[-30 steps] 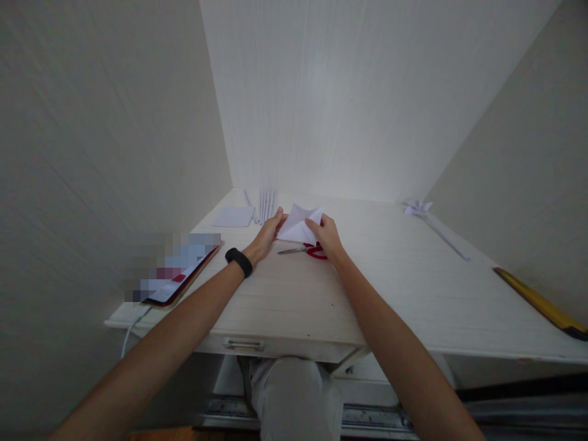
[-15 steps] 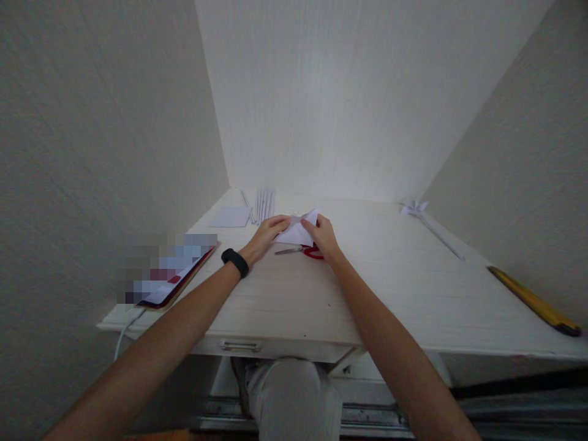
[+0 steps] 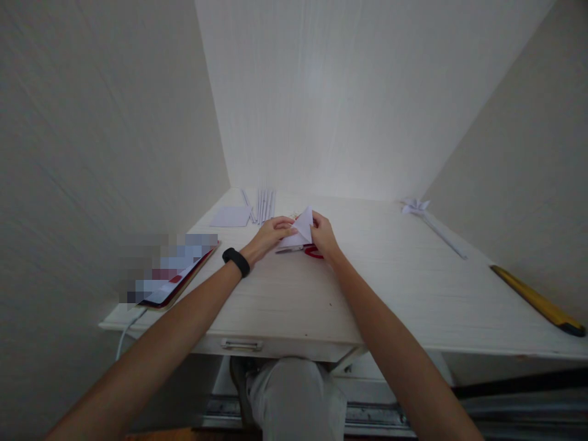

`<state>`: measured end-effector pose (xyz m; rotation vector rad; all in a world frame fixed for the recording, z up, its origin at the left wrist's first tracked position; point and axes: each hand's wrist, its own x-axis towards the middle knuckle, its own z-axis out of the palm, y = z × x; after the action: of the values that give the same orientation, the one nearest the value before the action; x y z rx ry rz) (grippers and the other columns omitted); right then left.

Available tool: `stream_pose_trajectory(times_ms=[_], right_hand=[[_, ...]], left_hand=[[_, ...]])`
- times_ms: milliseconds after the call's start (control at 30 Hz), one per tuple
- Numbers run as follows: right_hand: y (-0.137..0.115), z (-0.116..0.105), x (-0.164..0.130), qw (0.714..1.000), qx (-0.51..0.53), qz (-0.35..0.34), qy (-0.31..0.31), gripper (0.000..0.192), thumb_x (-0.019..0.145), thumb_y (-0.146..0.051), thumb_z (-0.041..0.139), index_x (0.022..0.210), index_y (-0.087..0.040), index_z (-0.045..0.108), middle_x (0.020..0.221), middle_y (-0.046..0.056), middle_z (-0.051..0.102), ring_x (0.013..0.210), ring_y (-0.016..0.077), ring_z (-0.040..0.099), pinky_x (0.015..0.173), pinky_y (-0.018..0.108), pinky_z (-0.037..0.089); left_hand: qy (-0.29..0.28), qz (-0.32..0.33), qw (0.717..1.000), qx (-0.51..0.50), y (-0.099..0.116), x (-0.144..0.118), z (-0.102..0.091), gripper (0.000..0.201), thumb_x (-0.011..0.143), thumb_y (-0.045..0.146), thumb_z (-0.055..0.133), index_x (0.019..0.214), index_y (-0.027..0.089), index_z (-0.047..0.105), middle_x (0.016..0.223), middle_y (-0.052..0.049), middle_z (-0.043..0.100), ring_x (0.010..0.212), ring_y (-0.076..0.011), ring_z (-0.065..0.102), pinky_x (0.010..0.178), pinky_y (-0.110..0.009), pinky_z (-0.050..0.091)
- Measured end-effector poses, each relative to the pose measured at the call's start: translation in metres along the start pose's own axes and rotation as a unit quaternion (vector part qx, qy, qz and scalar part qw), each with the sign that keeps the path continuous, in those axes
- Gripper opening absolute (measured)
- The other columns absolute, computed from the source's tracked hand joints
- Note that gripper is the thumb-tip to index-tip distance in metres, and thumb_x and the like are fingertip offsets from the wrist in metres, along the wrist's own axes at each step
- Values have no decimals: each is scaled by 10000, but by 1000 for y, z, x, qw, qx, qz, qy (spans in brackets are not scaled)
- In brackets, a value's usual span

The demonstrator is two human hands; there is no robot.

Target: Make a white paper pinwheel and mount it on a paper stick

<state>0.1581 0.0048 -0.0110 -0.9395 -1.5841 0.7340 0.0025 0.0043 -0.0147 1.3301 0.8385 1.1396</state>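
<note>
Between my two hands is a white sheet of paper [image 3: 302,229], part of it folded over into a pointed triangular flap. My left hand [image 3: 272,233], with a black band on the wrist, grips the paper's left side with thumb and fingers. At the right edge, my right hand [image 3: 321,230] pinches the paper; its fingertips are partly hidden behind the flap. Just under the paper, on the table, lie scissors [image 3: 314,252] with red handles, their blades pointing left and partly covered by the paper and my right hand.
Paper squares [image 3: 230,216] and several thin paper sticks [image 3: 266,206] lie at the back left. A tablet-like device [image 3: 184,278] with a cable rests at the left edge. On the right are a paper pinwheel [image 3: 416,207] on a stick and a yellow cutter-like tool [image 3: 535,299].
The paper has turned and folded between my hands; a flap now stands up as a triangle near my right hand. My left thumb has shifted a little to the right across it.
</note>
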Motion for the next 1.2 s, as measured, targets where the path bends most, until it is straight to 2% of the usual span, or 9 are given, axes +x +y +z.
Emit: stream_pose_trajectory(times_ms=[100,233,367,467,700,1000,1200], right_hand=[[2,1,2,1000,-4,12,-3,204,731,-319,477,806,-177,603,844,47,663,778,175,601,678,274,477],[3,-1,3,999,-37,9,18,220,781,-382,463,733,-190,558,714,20,584,695,158,555,610,249,452],[5,-3,1,999,-32,19,34,343,826,-497,425,711,-193,535,665,0,524,630,132,515,536,224,428],[7,-3,0,999,-7,49,22,360,825,-521,431,727,-192,538,640,-14,512,564,111,508,498,212,432],[12,-2,1,997,2,78,14,178,757,-358,560,779,-182,579,681,-7,594,561,94,524,521,209,457],[12,-5,1,994,-1,97,45,103,731,-280,561,746,-179,578,634,-17,583,532,100,515,536,233,453],[12,-5,3,994,14,96,43,94,710,-266,561,739,-178,575,617,-23,560,538,100,513,527,229,442]], left_hand=[[-5,-5,1000,-3,-1,1,-1,304,570,229,782,836,149,660,799,-45,696,669,-120,605,647,-241,440],[-7,7,1000,1,-1,1,-2,262,585,257,772,792,145,658,791,-46,685,684,-128,603,653,-247,434],[38,27,999,2,-1,1,-2,264,593,286,764,782,147,643,776,-35,664,658,-124,579,632,-251,418],[74,39,996,-15,0,2,-4,275,586,292,764,780,151,630,788,-35,658,684,-131,579,645,-252,419],[155,56,986,-34,1,4,-9,270,569,285,765,734,154,597,693,9,583,591,-90,485,543,-221,337],[147,35,988,-32,4,2,-5,279,546,297,773,728,154,618,721,-17,617,639,-111,519,584,-232,379],[159,37,986,-27,5,2,-5,251,555,284,765,720,154,628,749,-24,635,666,-117,533,624,-242,399]])
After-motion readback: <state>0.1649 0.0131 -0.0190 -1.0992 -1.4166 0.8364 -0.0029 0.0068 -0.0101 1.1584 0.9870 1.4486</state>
